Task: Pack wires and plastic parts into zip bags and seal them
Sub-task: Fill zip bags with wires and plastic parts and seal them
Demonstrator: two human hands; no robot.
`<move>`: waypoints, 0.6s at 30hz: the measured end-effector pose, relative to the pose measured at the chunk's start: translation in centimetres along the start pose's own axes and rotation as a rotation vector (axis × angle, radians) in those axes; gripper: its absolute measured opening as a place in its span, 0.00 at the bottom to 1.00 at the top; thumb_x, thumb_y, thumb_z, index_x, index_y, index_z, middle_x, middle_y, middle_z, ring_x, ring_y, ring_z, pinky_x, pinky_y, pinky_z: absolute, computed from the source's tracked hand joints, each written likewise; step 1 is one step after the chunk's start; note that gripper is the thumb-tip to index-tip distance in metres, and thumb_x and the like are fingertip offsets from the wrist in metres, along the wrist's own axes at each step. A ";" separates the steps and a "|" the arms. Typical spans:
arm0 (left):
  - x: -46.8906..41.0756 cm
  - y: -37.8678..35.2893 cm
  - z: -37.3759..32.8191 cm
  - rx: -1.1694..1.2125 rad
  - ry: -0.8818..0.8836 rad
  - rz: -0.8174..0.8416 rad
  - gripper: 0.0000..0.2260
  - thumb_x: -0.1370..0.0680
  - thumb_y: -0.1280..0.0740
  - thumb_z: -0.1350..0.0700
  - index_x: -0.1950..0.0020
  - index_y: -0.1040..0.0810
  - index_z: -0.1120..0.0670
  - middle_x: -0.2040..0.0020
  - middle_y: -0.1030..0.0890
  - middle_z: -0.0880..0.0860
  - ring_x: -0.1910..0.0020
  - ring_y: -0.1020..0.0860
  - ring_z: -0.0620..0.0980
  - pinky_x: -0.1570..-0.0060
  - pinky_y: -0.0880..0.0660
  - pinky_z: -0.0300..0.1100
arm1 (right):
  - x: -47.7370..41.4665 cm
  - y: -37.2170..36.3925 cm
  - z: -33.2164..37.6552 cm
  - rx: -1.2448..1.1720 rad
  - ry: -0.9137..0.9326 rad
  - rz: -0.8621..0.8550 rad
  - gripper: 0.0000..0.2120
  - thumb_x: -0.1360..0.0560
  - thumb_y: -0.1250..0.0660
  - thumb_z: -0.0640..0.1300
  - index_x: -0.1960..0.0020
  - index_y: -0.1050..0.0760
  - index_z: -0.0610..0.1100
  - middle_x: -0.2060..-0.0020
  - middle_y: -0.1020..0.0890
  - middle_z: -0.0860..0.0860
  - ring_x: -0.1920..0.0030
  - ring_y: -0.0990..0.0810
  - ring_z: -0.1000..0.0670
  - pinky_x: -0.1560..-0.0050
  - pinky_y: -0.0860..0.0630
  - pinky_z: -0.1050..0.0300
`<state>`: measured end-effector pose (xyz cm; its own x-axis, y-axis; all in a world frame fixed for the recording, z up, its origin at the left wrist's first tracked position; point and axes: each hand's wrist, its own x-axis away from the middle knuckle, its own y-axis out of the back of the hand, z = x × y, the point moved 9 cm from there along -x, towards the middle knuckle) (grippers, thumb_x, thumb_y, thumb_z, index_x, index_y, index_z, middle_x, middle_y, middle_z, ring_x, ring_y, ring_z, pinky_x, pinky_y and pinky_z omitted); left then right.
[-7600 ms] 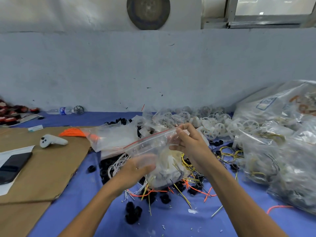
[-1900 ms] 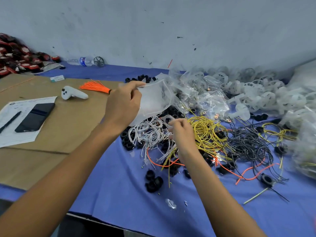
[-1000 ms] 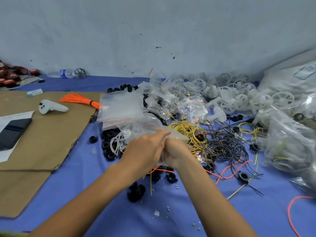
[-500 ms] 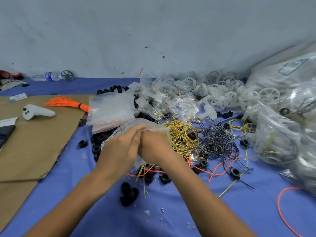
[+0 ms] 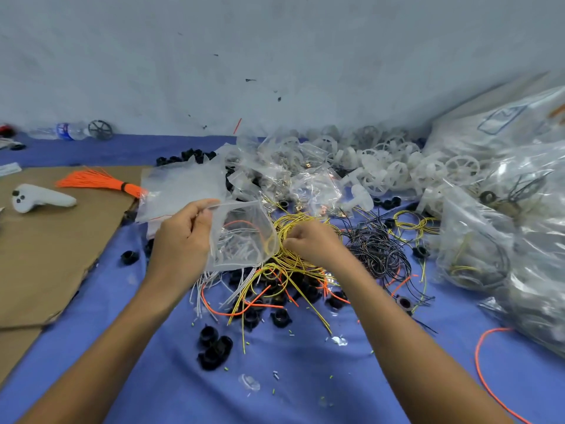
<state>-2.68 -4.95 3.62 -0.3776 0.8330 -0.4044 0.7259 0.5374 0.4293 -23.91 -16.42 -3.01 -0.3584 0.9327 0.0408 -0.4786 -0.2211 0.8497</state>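
Note:
My left hand (image 5: 180,243) pinches the top edge of a clear zip bag (image 5: 244,240), which hangs open with white wires inside. Just right of it, my right hand (image 5: 312,243) has its fingers curled into a tangle of yellow wires (image 5: 293,264) lying on the blue cloth. Loose white wires (image 5: 214,286), orange wires (image 5: 244,307) and black plastic parts (image 5: 214,350) lie below the bag. A heap of black wires (image 5: 376,249) sits to the right.
A stack of empty zip bags (image 5: 180,188) lies behind my left hand. White plastic wheels (image 5: 394,169) pile up at the back, big filled bags (image 5: 519,234) on the right. Cardboard (image 5: 52,255) on the left carries a white controller (image 5: 36,198) and an orange wire bundle (image 5: 97,182).
My hands, pressed together at the bag's mouth half a second ago, have separated. The left now holds the bag open and the right has dropped onto the yellow wires.

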 end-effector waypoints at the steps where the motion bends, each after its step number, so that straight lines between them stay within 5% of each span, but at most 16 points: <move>1: 0.1 0.0 0.1 0.006 0.001 0.002 0.11 0.16 0.41 0.56 0.41 0.20 0.46 0.77 0.35 0.43 0.77 0.39 0.42 0.74 0.41 0.38 | -0.5 -1.2 -0.2 0.027 -0.015 -0.015 0.19 0.26 0.33 0.52 0.69 0.30 0.41 0.71 0.28 0.48 0.68 0.30 0.47 0.68 0.35 0.56; 3: 0.3 0.0 0.1 0.005 -0.007 0.007 0.11 0.16 0.41 0.56 0.42 0.20 0.46 0.77 0.35 0.43 0.77 0.39 0.42 0.76 0.41 0.37 | -0.8 -2.3 -0.6 0.052 -0.046 -0.091 0.22 0.27 0.32 0.55 0.71 0.36 0.44 0.68 0.31 0.47 0.65 0.32 0.45 0.68 0.37 0.55; 6: 0.6 0.3 -0.1 0.002 -0.023 0.015 0.11 0.16 0.41 0.57 0.42 0.20 0.47 0.78 0.35 0.44 0.78 0.40 0.42 0.78 0.43 0.34 | -0.8 -2.2 -1.0 -0.017 -0.086 -0.139 0.11 0.30 0.34 0.50 0.66 0.28 0.44 0.63 0.24 0.47 0.62 0.24 0.43 0.64 0.27 0.53; 11: 0.7 0.0 -0.2 -0.014 -0.019 0.025 0.11 0.16 0.41 0.57 0.42 0.20 0.46 0.78 0.35 0.44 0.78 0.40 0.42 0.76 0.42 0.38 | 0.0 -0.6 -2.9 -0.627 -0.173 -0.124 0.10 0.26 0.32 0.53 0.57 0.23 0.47 0.59 0.20 0.52 0.59 0.24 0.52 0.57 0.27 0.53; 18: 1.0 -0.9 -0.5 -0.049 -0.015 0.040 0.11 0.16 0.41 0.56 0.41 0.20 0.47 0.77 0.33 0.44 0.77 0.36 0.42 0.72 0.39 0.40 | 2.3 3.3 -6.2 -1.418 -0.191 -0.317 0.08 0.18 0.39 0.46 0.48 0.24 0.43 0.62 0.20 0.51 0.60 0.20 0.49 0.57 0.25 0.53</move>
<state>-4.02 -4.53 3.26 -0.3399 0.8522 -0.3979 0.7109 0.5098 0.4846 -31.27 -16.72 -3.36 -0.0347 0.9924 0.1184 -0.9263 0.0125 -0.3765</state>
